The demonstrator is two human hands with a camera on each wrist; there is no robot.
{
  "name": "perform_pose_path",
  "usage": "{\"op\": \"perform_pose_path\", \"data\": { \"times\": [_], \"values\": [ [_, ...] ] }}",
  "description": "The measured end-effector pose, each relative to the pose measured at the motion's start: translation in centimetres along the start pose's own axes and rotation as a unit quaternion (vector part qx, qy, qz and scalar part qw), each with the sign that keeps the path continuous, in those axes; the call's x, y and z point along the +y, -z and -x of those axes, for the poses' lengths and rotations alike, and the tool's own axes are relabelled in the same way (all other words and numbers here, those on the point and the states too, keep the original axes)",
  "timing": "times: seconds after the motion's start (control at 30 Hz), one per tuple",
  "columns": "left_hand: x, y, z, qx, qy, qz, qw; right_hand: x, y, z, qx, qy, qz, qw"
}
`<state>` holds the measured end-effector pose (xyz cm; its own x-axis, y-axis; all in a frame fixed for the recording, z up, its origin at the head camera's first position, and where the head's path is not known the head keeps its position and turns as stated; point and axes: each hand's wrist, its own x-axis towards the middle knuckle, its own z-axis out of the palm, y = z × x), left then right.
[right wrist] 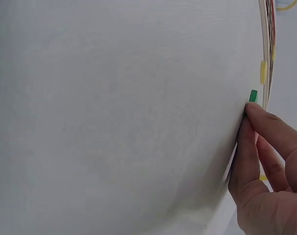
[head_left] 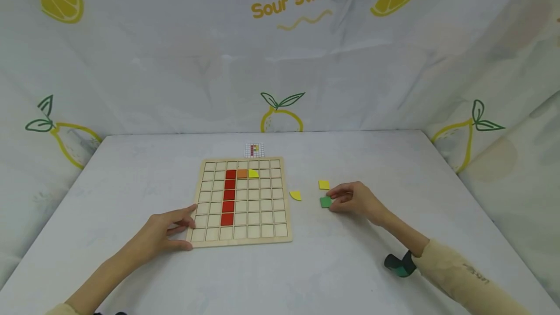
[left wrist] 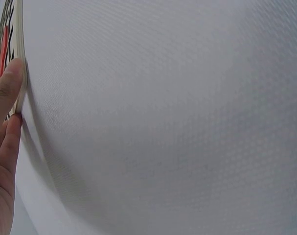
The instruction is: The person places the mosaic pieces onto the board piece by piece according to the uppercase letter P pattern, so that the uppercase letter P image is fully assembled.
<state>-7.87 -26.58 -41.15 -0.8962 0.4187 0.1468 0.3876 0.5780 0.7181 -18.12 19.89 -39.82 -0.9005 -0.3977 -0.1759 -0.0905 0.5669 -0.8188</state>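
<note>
A wooden grid board [head_left: 267,232] lies on the table. My left hand [head_left: 155,235] rests against its lower left edge, the fingertips and thumb touching the rim, which also shows beside that hand [left wrist: 2,161] in the left wrist view. Between thumb and fingers, my right hand [head_left: 359,204] pinches a green square tile [head_left: 325,202] close to the tabletop; the tile's tip [right wrist: 253,95] sticks out past the fingertips in the right wrist view. Red squares [head_left: 228,206] form a column on the board. An orange square [head_left: 242,173] and a yellow rounded tile [head_left: 253,173] continue rightward from its top.
Right of the board lies a loose yellow rounded tile [head_left: 296,195]. A yellow square tile [head_left: 323,184] is just beyond the right fingertips. Behind the board lies a small pattern card [head_left: 254,150] showing a letter P. A lemon-print cloth [head_left: 280,72] hangs behind the table.
</note>
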Motion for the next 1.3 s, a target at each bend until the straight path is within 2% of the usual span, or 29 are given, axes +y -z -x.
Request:
{"op": "perform_pose_path", "data": {
  "times": [0.23,0.4,0.53,0.67,0.8,0.93,1.3],
  "values": [
    [0.0,-0.1,0.1,0.005,0.005,-0.006,1.0000,-0.1,-0.4,0.0,0.017,0.016,0.033,0.999],
    [0.0,-0.1,0.0,0.003,0.010,-0.002,0.9999,0.1,0.0,0.2,0.016,0.018,0.026,0.999],
    [0.0,-0.1,0.0,0.001,0.011,-0.004,0.9999,0.3,0.6,0.3,0.010,-0.005,-0.027,1.000],
    [0.0,0.0,0.0,0.000,0.015,-0.004,0.9999,0.1,0.7,0.5,0.011,-0.028,-0.098,0.995],
    [0.0,0.0,0.0,0.002,0.009,-0.004,1.0000,-0.5,0.3,0.4,0.015,-0.025,-0.146,0.989],
    [-0.1,0.0,0.0,0.001,0.005,0.004,1.0000,-1.3,-0.5,0.0,0.022,-0.031,-0.176,0.984],
    [-0.2,0.0,0.0,-0.006,0.016,0.007,0.9998,-3.5,-2.6,-1.9,0.032,-0.029,-0.190,0.981]
  ]
}}
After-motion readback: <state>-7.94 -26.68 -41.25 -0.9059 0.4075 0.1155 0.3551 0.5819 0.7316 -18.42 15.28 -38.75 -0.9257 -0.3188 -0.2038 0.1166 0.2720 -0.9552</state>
